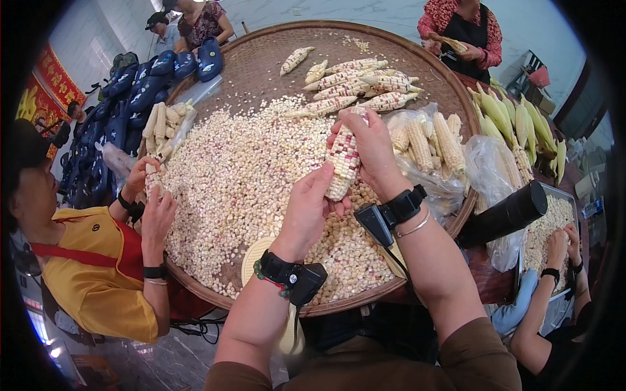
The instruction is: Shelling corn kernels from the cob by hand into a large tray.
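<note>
An ear of corn (pixel 343 159) with white and dark red kernels is held upright between my hands, above a big round woven tray (pixel 261 62). My left hand (pixel 308 202) is closed round its lower end, the thumb pressed on the kernels. Near the upper end my right hand (pixel 370 146) wraps the ear from the right. Loose white, yellow and reddish kernels (pixel 228 176) lie in a thick layer below. Several speckled ears (pixel 345 85) rest at the tray's far side. Plastic bags of stripped cobs (pixel 417 144) stand right of my right hand.
A co-worker in yellow (pixel 104 274) handles a cob at the left rim. Another bag of cobs (pixel 166 127) lies there. On the right are a black cylinder (pixel 505 212), husked corn (pixel 515 124) and a kernel tray (pixel 551 221) with another person's hands. Blue clogs (pixel 153 78) hang behind.
</note>
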Motion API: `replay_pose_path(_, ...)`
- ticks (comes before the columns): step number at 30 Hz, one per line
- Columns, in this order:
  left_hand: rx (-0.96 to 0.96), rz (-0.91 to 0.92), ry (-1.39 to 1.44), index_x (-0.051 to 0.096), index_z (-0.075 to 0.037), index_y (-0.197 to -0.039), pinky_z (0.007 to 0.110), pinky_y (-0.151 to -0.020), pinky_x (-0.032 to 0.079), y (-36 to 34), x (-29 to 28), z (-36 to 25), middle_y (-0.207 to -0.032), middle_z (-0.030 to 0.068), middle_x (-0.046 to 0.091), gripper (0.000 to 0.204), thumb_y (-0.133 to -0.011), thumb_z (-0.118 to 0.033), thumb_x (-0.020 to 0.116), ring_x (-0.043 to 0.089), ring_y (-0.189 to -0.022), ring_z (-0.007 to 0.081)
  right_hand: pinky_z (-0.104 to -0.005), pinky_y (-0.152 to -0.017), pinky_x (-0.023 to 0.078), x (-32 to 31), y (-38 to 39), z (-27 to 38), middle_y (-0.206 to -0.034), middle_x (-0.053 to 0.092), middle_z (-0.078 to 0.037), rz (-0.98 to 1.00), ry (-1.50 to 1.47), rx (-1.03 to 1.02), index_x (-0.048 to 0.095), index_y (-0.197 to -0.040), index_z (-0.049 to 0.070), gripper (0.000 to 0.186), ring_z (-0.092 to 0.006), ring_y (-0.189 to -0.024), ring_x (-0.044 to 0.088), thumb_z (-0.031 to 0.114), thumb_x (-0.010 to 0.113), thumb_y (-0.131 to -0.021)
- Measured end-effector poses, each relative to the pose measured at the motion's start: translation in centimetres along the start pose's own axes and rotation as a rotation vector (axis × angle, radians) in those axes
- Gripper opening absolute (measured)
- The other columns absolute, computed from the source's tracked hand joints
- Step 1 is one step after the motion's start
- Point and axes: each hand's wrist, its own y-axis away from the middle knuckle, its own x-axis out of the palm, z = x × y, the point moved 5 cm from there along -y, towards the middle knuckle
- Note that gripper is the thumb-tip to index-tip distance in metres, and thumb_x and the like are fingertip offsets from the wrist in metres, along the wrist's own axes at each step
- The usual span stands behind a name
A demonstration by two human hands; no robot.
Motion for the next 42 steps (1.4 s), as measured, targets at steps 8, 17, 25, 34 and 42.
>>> replay_pose_path(8, 0.039, 0.009, -0.004, 0.057, 0.0, -0.109, 0.023, -0.05, 0.045, 0.0, 0.1, 0.0, -0.084, 0.0092, 0.064, 0.041, -0.103, -0.037, 0.041, 0.061, -0.064, 0.0143, -0.0266, -0.052, 0.052, 0.0, 0.0, 0.1, -0.079, 0.061, -0.006, -0.014, -0.014, 0.018, 0.052, -0.101, 0.003, 0.017, -0.0135, -0.062, 0.063, 0.013, 0.061, -0.091)
replay_pose_path(17, 0.013, 0.04, 0.135, 0.057, 0.0, -0.109, 0.022, -0.049, 0.044, 0.1, 0.4, -0.5, -0.082, 0.0086, 0.064, 0.042, -0.103, -0.038, 0.041, 0.06, -0.063, 0.0139, -0.0269, -0.052, 0.053, 0.2, 0.1, 0.3, -0.077, 0.061, -0.007, -0.021, -0.025, 0.014, 0.051, -0.099, 0.003, 0.017, -0.0149, -0.063, 0.064, 0.016, 0.06, -0.091)
replay_pose_path(25, 0.045, -0.006, -0.017, 0.059, -0.001, -0.107, 0.022, -0.048, 0.043, 0.2, 0.5, -0.4, -0.08, 0.0069, 0.063, 0.038, -0.102, -0.036, 0.046, 0.059, -0.061, 0.012, -0.0275, -0.053, 0.053, -0.2, -0.1, 0.3, -0.078, 0.062, -0.007, -0.012, -0.03, -0.004, 0.051, -0.1, 0.003, 0.017, -0.0143, -0.062, 0.063, 0.015, 0.06, -0.091)
replay_pose_path(34, -0.003, -0.113, 0.046, 0.057, 0.0, -0.107, 0.024, -0.045, 0.042, -0.2, -1.1, 0.3, -0.078, 0.0108, 0.064, 0.043, -0.103, -0.038, 0.039, 0.059, -0.058, 0.0155, -0.0282, -0.052, 0.054, 0.5, 0.3, 0.1, -0.077, 0.061, -0.007, 0.0, -0.058, 0.038, 0.051, -0.099, 0.004, 0.017, -0.0153, -0.061, 0.064, 0.015, 0.061, -0.091)
replay_pose_path(42, -0.05, -0.095, 0.21, 0.057, -0.003, -0.109, 0.023, -0.048, 0.043, 0.1, 0.2, -0.2, -0.078, 0.0089, 0.064, 0.043, -0.101, -0.043, 0.042, 0.06, -0.059, 0.0148, -0.027, -0.052, 0.052, -0.2, -0.4, -0.4, -0.079, 0.062, -0.007, -0.009, -0.005, -0.023, 0.051, -0.1, 0.004, 0.019, -0.0145, -0.063, 0.063, 0.016, 0.062, -0.091)
